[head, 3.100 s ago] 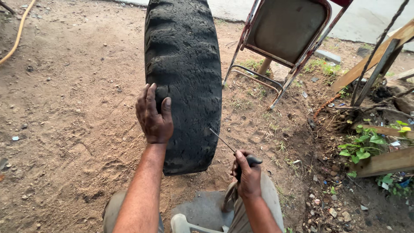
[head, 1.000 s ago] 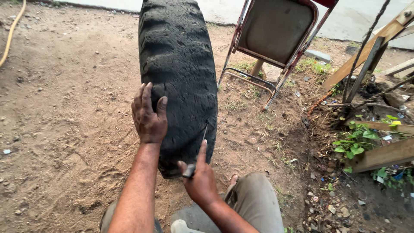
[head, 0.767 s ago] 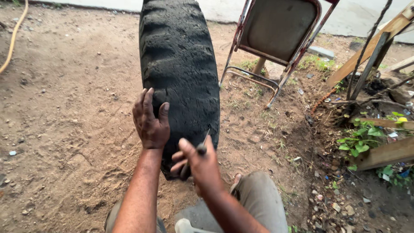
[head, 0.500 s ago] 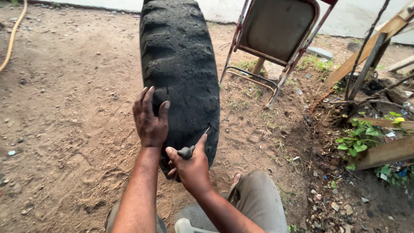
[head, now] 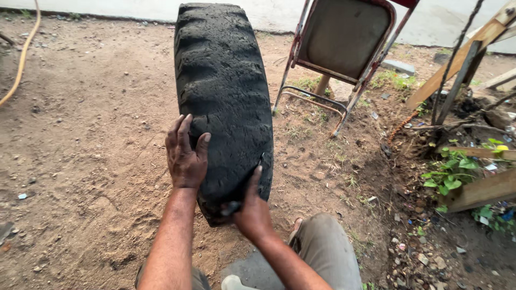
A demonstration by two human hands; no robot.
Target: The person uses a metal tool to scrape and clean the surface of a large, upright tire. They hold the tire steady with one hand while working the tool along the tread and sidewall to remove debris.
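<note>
A worn black tyre (head: 223, 91) stands upright on the dirt in front of me, its tread facing me. My left hand (head: 185, 156) lies flat on the tread's left side, fingers spread, steadying it. My right hand (head: 251, 207) is closed around a thin pointed metal tool (head: 260, 161) with a dark handle. Its index finger runs along the shaft, and the tip presses against the tread at the tyre's lower right. My knees in grey trousers (head: 328, 252) are at the bottom of the view.
A folding metal chair (head: 344, 48) stands just right of the tyre. Wooden planks (head: 473, 43), plants and litter lie at the right. A yellow hose (head: 21, 53) crosses the far left. Loose dirt ground (head: 91, 161) surrounds the tyre.
My right hand has come up from beside my knee to the tyre, bringing the tool's tip against the lower right tread. The left hand has stayed on the tyre.
</note>
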